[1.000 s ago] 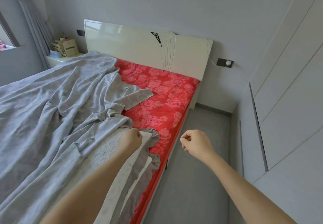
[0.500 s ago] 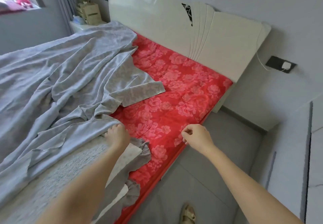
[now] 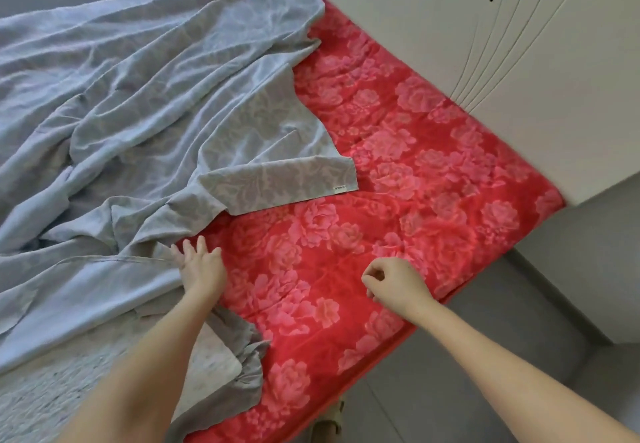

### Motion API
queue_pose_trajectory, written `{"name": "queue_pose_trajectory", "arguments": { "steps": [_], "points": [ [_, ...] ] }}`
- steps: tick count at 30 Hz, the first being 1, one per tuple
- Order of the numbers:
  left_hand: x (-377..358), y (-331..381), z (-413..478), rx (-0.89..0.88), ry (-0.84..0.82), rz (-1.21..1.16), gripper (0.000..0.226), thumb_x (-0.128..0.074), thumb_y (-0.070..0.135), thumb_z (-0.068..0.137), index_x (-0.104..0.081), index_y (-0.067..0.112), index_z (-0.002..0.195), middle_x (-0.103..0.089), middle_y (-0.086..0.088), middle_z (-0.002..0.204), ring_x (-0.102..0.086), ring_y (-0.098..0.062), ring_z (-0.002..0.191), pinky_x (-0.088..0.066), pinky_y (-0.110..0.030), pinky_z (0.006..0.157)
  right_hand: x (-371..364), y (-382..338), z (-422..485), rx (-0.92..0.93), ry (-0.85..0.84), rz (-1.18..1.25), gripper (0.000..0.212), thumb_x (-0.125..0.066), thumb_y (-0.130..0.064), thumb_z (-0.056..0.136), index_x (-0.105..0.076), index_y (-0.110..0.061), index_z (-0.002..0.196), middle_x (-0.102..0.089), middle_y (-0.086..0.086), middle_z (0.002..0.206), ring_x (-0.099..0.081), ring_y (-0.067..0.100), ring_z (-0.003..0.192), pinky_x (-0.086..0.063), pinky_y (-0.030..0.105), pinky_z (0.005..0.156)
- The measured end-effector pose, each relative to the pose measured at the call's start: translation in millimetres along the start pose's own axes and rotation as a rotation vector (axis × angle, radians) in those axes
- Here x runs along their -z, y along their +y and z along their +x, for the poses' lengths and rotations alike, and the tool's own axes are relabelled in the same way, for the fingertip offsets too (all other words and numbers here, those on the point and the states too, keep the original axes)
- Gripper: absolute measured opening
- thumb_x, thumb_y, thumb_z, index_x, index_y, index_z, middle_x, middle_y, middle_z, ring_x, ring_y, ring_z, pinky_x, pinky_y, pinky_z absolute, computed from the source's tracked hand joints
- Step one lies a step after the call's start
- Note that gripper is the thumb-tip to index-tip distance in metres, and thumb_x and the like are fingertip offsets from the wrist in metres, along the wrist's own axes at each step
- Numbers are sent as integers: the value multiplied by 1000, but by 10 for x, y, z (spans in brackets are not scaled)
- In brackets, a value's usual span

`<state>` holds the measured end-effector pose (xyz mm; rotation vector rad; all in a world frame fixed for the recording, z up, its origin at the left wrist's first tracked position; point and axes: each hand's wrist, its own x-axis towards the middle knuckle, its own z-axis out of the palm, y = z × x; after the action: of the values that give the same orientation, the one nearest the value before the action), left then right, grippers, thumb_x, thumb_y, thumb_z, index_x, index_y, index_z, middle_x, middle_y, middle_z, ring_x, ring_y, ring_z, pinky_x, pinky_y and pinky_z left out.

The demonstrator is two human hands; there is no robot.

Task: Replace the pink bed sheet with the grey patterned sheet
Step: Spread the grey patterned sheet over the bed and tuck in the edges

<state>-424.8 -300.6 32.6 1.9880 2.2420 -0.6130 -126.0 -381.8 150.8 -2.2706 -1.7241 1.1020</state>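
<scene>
Left hand, fingers spread wide, rests flat on the rumpled edge of the grey patterned sheet, gripping nothing. That sheet is heaped over the bed from nine to twelve o'clock. Its labelled corner lies folded at about one o'clock from that hand. Toward three o'clock the pink floral sheet shows uncovered as far as the headboard. Right hand hovers over it near the bed's edge, fingers curled in, holding nothing. I'd say spreading is half done. Next, someone must take that loose corner and draw it toward two o'clock, smoothing creases.
</scene>
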Motion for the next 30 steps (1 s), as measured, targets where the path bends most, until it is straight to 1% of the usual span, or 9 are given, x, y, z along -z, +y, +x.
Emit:
{"name": "queue_pose_trajectory", "arguments": {
  "steps": [4, 10, 12, 14, 17, 20, 24, 27, 30],
  "points": [
    [-76, 201, 756, 38, 37, 71, 43, -37, 20, 93, -49, 35, 132, -25, -18, 150, -16, -39, 140, -2, -55, 116, -167, 89, 753, 46, -130, -133, 19, -51, -16, 83, -58, -26, 69, -69, -4, 81, -64, 16, 85, -49, 29, 74],
    [-231, 264, 1364, -87, 41, 383, 48, -33, 27, 98, -31, 23, 145, -1, -17, 157, 2, -42, 143, 12, -62, 109, -306, 171, 1509, 63, -192, -105, 19, -51, -15, 84, -58, -27, 71, -65, -6, 74, -65, 17, 83, -49, 29, 75],
    [-245, 208, 1490, -117, 126, 319, 44, -40, 15, 95, -44, 12, 139, -31, -17, 149, -23, -38, 138, 0, -60, 113, -309, 206, 1681, 78, -199, -104, 18, -52, -16, 85, -60, -26, 72, -70, -2, 80, -65, 18, 84, -49, 29, 76],
    [-202, 107, 1497, -174, 210, 84, 35, -51, -4, 84, -65, 4, 116, -61, -17, 110, -54, -39, 107, -31, -57, 107, -276, 233, 1800, 74, -213, -54, 18, -53, -16, 85, -60, -24, 71, -72, 0, 81, -66, 18, 81, -50, 31, 77],
    [146, 184, 1258, -296, 256, -341, 33, -54, -15, 76, -72, 1, 100, -68, -15, 91, -64, -35, 83, -53, -44, 74, -190, 173, 1766, -24, -257, 312, 20, -52, -17, 91, -60, -15, 73, -69, 6, 75, -64, 17, 65, -53, 33, 67],
    [848, 679, 723, -465, 459, -618, 21, -61, -12, 75, -74, 2, 83, -72, -6, 83, -67, -21, 74, -54, -29, 65, 46, 97, 1565, -217, -465, 760, 27, -52, -39, 95, -58, -12, 93, -67, 13, 88, -65, 19, 71, -55, 29, 64],
    [1743, 1424, 41, -672, 544, -746, 20, -60, -8, 69, -72, 7, 68, -71, 1, 75, -60, -8, 77, -48, -18, 66, 584, -52, 1385, -378, -615, 1301, 43, -51, -55, 89, -52, -13, 97, -60, 22, 106, -63, 34, 88, -54, 45, 82],
    [2324, 1927, -369, -693, 514, -755, 20, -61, -8, 67, -71, 9, 67, -71, 0, 73, -59, -9, 75, -48, -22, 65, 1247, 25, 1375, -363, -563, 1604, 47, -47, -52, 93, -59, -8, 78, -52, 12, 69, -52, 22, 57, -47, 29, 62],
    [2776, 2384, -817, -714, 526, -764, 22, -56, -6, 69, -70, 11, 69, -70, -1, 73, -61, -12, 68, -48, -26, 64, 1830, 191, 1352, -416, -612, 1700, 38, -48, -37, 97, -57, -2, 84, -56, 7, 47, -54, 18, 35, -45, 23, 38]
  ]
}}
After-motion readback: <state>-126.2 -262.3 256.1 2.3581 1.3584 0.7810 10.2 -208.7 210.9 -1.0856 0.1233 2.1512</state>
